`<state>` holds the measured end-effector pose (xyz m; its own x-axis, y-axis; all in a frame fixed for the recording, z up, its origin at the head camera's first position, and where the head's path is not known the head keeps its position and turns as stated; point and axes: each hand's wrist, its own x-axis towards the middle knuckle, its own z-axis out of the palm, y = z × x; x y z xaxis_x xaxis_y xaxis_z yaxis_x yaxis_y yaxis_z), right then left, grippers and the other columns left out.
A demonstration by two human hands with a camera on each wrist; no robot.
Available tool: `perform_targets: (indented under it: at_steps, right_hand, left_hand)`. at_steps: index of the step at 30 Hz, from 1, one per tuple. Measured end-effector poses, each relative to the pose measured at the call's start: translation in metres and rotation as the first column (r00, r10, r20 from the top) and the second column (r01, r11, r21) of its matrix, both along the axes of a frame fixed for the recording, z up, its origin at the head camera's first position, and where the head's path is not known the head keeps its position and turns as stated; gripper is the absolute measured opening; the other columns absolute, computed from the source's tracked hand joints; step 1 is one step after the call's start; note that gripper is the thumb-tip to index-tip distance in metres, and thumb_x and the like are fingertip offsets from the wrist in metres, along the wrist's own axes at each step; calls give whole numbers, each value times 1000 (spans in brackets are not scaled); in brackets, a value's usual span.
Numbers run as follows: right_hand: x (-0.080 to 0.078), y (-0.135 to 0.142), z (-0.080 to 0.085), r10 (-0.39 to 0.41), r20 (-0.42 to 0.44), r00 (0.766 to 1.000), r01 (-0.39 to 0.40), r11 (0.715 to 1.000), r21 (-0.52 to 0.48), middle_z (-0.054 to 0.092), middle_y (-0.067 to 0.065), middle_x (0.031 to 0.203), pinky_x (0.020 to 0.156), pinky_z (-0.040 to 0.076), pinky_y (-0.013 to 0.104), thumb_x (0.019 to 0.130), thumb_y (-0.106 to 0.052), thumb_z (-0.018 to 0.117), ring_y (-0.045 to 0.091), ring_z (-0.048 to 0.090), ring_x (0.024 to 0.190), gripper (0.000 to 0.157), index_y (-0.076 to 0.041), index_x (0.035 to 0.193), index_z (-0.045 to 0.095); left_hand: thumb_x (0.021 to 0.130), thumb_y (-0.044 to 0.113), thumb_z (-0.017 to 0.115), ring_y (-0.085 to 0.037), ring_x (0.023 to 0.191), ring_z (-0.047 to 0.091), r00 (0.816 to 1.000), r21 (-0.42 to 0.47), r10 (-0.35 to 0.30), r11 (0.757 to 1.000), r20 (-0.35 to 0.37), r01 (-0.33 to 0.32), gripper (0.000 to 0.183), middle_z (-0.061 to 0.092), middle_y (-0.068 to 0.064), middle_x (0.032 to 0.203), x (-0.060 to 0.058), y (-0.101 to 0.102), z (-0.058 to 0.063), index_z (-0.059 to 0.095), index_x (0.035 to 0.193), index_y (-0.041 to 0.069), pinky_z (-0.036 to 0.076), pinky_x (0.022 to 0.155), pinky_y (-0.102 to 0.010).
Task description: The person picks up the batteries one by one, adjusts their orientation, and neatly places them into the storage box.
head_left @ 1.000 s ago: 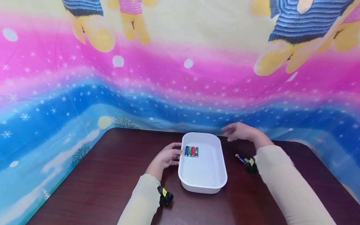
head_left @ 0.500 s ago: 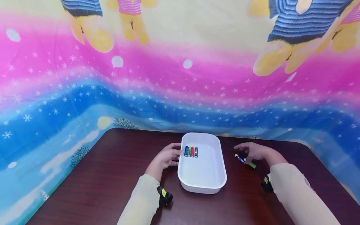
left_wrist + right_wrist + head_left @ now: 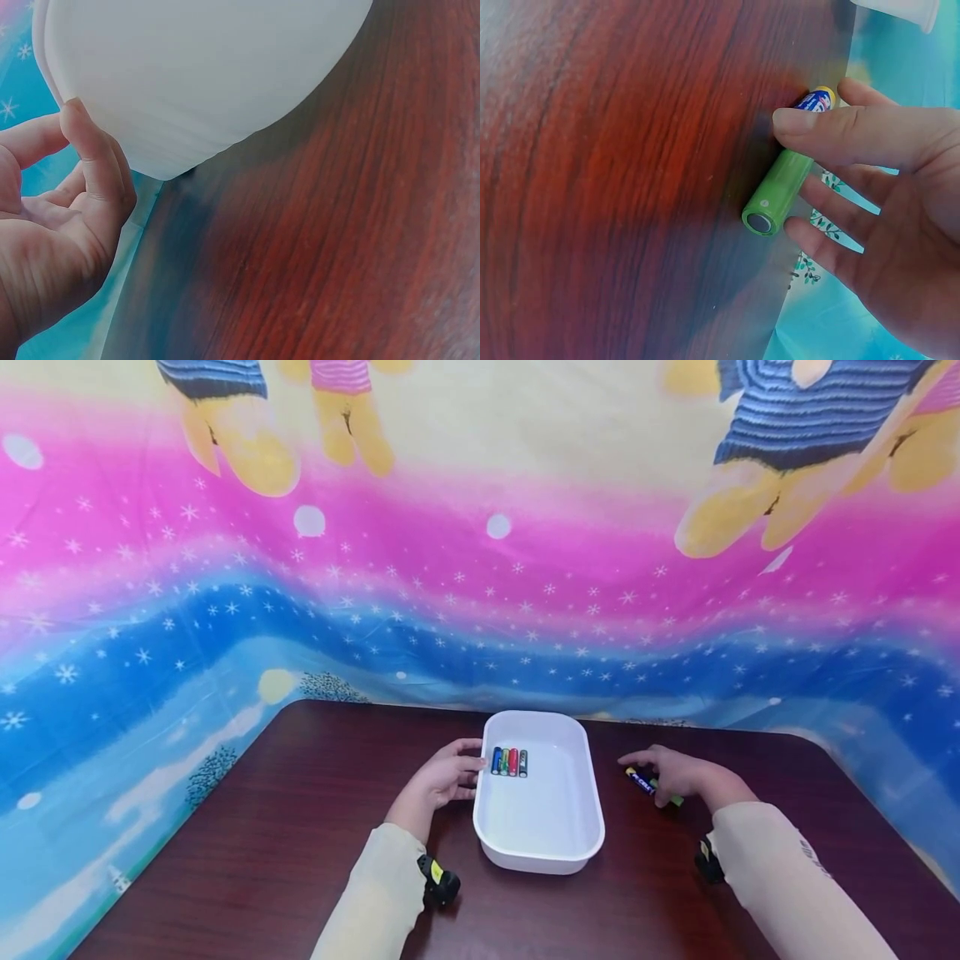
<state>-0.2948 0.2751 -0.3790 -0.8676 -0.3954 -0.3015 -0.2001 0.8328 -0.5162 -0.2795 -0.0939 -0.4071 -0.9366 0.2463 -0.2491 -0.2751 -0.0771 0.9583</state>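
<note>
A white plastic tray [image 3: 538, 863] stands on the table, with several batteries [image 3: 509, 762] side by side in it: blue, green, red and dark. At its left rim my left hand [image 3: 447, 774] holds the edge with bent fingers; the left wrist view has a fingertip on the tray's wall [image 3: 202, 82]. To the right, a blue battery with a yellow end [image 3: 639, 781] and a green battery [image 3: 776, 195] lie end to end. My right hand [image 3: 678, 774] reaches over them, thumb across where they meet, index finger beside the yellow end. The other fingers are spread.
The dark red-brown wooden table [image 3: 330, 827] has rounded far corners. A patterned cloth [image 3: 420, 568] hangs behind and at both sides. Small black wrist cameras [image 3: 441, 881] sit on both sleeves.
My right hand has come down from the far side of the table to the two loose batteries. My left hand and the tray have kept their places.
</note>
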Motion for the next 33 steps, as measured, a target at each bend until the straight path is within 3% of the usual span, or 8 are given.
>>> perform_targets:
  at_steps: [10,19,25,33]
  right_hand:
    - [0,-2,2,6,-35,999,-4,998,69,30,31,131,56,49,33,64,19,66,41,40,103,73,-8,130,52]
    - [-5,-1,0,22,-112,993,-11,995,103,40,29,122,66,49,36,66,15,69,37,46,97,60,-5,122,59]
    - [-15,0,10,-62,-166,984,50,996,-74,48,32,119,71,51,38,71,6,70,44,49,105,62,5,129,48]
    - [-20,-26,33,-170,-92,981,133,939,-317,48,30,124,79,51,40,75,7,67,42,50,110,62,6,133,44]
  left_hand:
    - [91,7,55,-18,72,58,1000,2,10,1000,23,-10,45,55,-25,117,-1,1,2,41,133,8,54,62,-33]
    - [91,7,54,-15,69,57,1000,5,3,1000,15,-3,47,55,-25,117,1,1,3,38,136,7,54,59,-31]
    - [92,7,55,-15,70,57,1000,-1,-7,1000,9,7,49,54,-25,119,2,1,3,37,137,7,54,62,-33]
    - [91,6,55,-17,71,57,1000,-1,7,1000,12,-7,47,54,-25,118,2,1,3,39,135,6,54,61,-32]
